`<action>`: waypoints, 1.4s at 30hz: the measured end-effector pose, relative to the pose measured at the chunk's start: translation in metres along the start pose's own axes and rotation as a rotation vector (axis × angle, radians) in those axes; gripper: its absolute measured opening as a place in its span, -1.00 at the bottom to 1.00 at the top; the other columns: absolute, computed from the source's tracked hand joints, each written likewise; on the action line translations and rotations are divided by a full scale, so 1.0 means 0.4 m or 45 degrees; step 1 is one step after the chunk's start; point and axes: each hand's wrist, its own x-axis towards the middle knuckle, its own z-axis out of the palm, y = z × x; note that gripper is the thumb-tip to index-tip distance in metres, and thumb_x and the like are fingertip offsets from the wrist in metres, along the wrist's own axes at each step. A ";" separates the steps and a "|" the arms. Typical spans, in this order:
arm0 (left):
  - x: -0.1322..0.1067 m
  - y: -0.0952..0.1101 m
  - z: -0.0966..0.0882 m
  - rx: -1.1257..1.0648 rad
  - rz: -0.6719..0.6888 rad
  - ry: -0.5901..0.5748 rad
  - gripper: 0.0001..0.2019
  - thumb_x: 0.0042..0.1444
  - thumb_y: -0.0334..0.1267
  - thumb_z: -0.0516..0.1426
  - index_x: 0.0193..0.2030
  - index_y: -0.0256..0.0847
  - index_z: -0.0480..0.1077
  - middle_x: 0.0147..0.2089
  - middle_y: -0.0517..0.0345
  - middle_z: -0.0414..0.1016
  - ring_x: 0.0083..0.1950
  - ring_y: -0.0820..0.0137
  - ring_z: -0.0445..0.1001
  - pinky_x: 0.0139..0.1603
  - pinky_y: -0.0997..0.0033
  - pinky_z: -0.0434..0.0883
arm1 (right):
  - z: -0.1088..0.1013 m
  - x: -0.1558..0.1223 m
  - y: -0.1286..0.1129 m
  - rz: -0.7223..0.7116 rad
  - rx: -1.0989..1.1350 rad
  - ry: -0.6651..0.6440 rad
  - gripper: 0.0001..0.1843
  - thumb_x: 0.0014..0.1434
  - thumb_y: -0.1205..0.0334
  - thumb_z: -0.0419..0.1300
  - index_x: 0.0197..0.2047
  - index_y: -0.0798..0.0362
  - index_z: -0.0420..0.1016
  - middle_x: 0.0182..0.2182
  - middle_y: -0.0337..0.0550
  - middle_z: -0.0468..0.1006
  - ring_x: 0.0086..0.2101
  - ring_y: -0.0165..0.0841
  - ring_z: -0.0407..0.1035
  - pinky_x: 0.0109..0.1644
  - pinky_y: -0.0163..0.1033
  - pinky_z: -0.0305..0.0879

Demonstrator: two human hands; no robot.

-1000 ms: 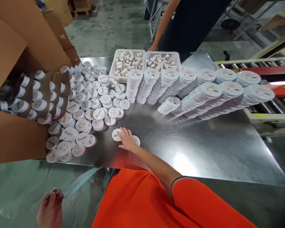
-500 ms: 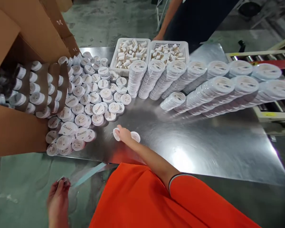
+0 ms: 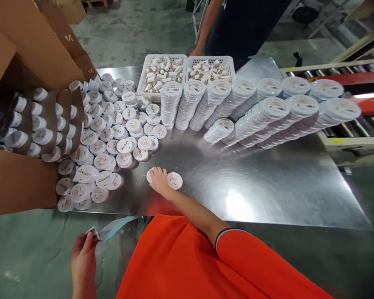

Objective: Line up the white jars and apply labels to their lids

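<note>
My right hand (image 3: pixel 160 179) lies over a round white tub (image 3: pixel 149 176) on the metal table, its fingers curled across the top and covering most of it. Just right of that hand sits another round white tub (image 3: pixel 175 180), with faint print on its upturned face. Below the table's near edge, my left hand (image 3: pixel 84 255) pinches the end of a label strip (image 3: pixel 116 227). The strip is pale blue and translucent, and it trails off to the right toward my orange shirt.
A pile of round white tubs (image 3: pixel 102 162) spreads from a tipped cardboard box (image 3: pixel 21 178) on the left. Tall stacks of tubs (image 3: pixel 171 104) line the far side of the metal table (image 3: pixel 268 187). Behind are two white baskets (image 3: pixel 140 85) of small bottles, a person's arm (image 3: pixel 207 29) and a roller conveyor (image 3: pixel 339 141).
My right hand has shifted from pinching the tub's edge to lying over it, uncovering more of the neighbouring tub. My left hand has moved slightly right, still holding the strip.
</note>
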 end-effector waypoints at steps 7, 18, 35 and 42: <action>0.005 -0.018 0.025 0.165 0.078 -0.141 -0.54 -0.34 0.03 0.41 -0.34 -0.19 0.46 -0.43 0.24 0.56 -0.44 0.44 0.48 -0.39 0.47 0.42 | -0.024 -0.020 0.043 -0.330 0.087 -0.123 -0.13 0.08 0.33 0.29 0.42 0.00 0.07 0.43 0.08 0.04 0.38 -0.02 -0.11 0.37 0.15 -0.13; -0.008 -0.012 0.488 1.535 1.176 -1.461 -0.82 0.11 -0.43 0.07 -0.40 -0.22 0.48 0.30 -0.10 0.42 0.42 0.06 0.23 0.38 -0.10 0.22 | -0.006 -0.176 0.161 0.472 0.194 -0.082 -0.17 0.12 0.06 0.32 0.39 -0.03 0.13 0.34 0.11 0.21 0.22 -0.01 0.17 0.17 0.04 0.26; -0.064 -0.114 0.492 1.730 0.974 -1.118 -0.79 0.22 -0.36 0.08 -0.32 -0.32 0.55 0.39 -0.16 0.28 0.29 -0.07 0.27 0.14 -0.08 0.34 | -0.014 -0.088 0.140 -0.030 0.197 -0.215 -0.25 0.10 0.46 0.27 0.34 -0.04 0.22 0.45 -0.03 0.01 0.33 -0.01 0.03 0.27 0.06 0.22; -0.082 -0.108 0.505 1.772 0.909 -1.015 -0.86 0.17 -0.32 0.17 -0.35 -0.21 0.57 0.40 0.01 0.30 0.24 -0.04 0.30 0.12 -0.04 0.39 | 0.000 -0.108 0.124 -0.018 0.227 -0.213 -0.23 0.08 0.51 0.25 0.34 0.01 0.22 0.45 -0.02 0.02 0.34 0.02 0.03 0.25 0.08 0.25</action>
